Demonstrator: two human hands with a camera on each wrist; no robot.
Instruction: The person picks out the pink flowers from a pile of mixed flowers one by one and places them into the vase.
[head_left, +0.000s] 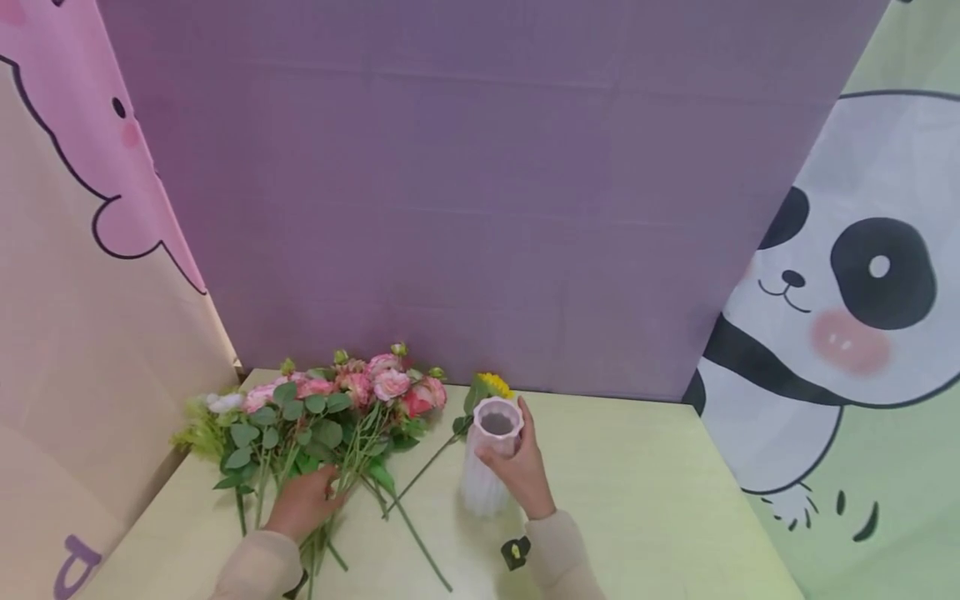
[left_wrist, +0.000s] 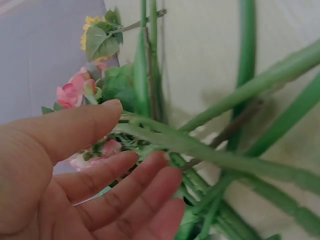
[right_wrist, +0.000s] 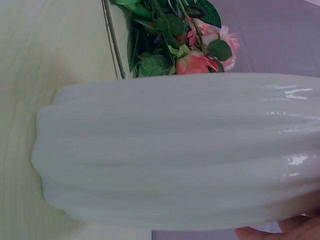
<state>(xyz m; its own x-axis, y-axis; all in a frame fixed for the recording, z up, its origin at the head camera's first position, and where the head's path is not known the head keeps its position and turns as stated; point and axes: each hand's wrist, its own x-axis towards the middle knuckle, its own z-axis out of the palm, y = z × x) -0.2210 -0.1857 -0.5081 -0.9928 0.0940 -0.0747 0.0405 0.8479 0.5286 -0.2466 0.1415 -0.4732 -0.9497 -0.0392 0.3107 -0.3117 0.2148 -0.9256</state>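
Observation:
A white fluted vase (head_left: 483, 479) stands upright on the table at centre, its scalloped mouth facing up. My right hand (head_left: 527, 475) grips it near the top, thumb on the near side and fingers round the far right. In the right wrist view the ribbed vase wall (right_wrist: 175, 155) fills most of the picture, with fingertips (right_wrist: 280, 232) at its lower right. To the left lies a heap of pink flowers (head_left: 390, 385) with green stems (left_wrist: 210, 155). My left hand (head_left: 303, 502) is at those stems, thumb and fingers apart and loosely bent, fingertips right beside them.
A yellow sunflower (head_left: 495, 385) lies behind the vase, its stem pointing toward the front left. White blossoms (head_left: 225, 402) and feathery greenery lie at the heap's left end. A small black object (head_left: 515, 552) with a yellow mark is near my right wrist. A purple backdrop (head_left: 480, 208) rises behind the table.

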